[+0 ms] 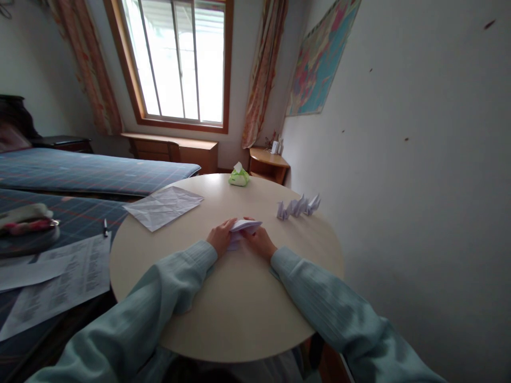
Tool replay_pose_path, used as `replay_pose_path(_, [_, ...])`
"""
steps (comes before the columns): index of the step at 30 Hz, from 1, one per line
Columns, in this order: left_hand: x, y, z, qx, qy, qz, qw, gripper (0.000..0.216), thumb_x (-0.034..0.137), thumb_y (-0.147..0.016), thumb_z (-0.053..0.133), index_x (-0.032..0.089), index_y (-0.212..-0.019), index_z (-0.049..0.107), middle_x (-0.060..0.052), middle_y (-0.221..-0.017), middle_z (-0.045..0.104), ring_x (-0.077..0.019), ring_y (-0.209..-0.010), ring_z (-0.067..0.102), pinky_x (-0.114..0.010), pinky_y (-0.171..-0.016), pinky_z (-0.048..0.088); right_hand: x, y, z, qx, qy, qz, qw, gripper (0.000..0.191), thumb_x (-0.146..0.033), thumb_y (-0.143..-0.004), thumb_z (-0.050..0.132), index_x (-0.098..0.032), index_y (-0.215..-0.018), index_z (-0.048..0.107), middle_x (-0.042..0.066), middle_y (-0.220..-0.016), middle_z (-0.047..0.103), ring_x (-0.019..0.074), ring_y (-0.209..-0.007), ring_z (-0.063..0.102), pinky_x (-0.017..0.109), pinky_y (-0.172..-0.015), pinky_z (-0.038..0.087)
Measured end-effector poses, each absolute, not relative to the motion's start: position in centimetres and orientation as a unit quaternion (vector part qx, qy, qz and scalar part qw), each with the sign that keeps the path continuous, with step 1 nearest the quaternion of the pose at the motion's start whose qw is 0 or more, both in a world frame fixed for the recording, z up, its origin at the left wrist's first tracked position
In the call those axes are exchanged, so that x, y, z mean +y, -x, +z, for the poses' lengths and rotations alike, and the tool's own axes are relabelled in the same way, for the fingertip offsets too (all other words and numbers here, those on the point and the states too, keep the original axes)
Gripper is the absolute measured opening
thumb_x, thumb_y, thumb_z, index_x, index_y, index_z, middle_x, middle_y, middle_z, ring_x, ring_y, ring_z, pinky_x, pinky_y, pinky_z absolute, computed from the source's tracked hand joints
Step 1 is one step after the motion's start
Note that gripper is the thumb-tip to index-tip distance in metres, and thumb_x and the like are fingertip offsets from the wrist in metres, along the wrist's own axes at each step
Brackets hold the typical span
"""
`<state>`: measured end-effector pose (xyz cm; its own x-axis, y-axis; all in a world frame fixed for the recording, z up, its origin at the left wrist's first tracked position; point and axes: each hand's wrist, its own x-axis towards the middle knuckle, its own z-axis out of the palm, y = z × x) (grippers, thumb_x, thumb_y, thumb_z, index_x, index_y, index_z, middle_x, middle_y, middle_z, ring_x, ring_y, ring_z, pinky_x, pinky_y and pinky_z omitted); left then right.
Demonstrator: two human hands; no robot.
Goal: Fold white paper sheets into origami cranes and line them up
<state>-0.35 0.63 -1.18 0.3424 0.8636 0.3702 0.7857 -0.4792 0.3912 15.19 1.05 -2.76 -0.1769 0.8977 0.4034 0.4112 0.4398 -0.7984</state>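
Observation:
A small folded piece of white paper [245, 227] lies near the middle of the round beige table [223, 314]. My left hand [221, 237] pinches its left side and my right hand [260, 242] pinches its right side, fingers closed on the folds. Both arms wear light teal sleeves. Several finished folded white paper figures [298, 206] stand in a row to the right of my hands. A creased white sheet [163, 206] lies flat at the table's far left.
A green tissue pack [239, 176] sits at the table's far edge. A bed with printed papers [59, 282] and a pen [105, 227] lies on the left. The white wall runs close along the right; a window and wooden cabinets stand behind.

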Motion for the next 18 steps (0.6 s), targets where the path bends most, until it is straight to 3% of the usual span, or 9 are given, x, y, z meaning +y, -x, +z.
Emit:
replay_pose_path(13, [0.4,0.0,-1.0,0.492,-0.816,0.298,0.064,0.044,0.009,-0.072,0.034,0.019,-0.114,0.044,-0.002,-0.115,0.051,-0.0139,-0.102,0.049,-0.025,-0.09,0.037,1.4,-14.7,-3.7,-0.696,0.433,0.282,0.498,0.044,-0.028,-0.067,0.054,-0.018,-0.109,0.046,0.005,-0.098,0.058,0.016,-0.087,0.054,0.03,-0.08,0.042])
replay_pose_path(18, [0.0,-0.3,-0.6,0.484,-0.806,0.338,0.054,0.048,0.006,-0.07,0.033,0.02,-0.115,0.043,0.0,-0.117,0.049,-0.0133,-0.103,0.048,-0.024,-0.09,0.038,1.9,-14.5,-4.2,-0.67,0.446,0.317,0.501,0.027,-0.031,-0.068,0.051,-0.019,-0.092,0.056,0.003,-0.093,0.061,0.0164,-0.083,0.056,0.03,-0.076,0.044])
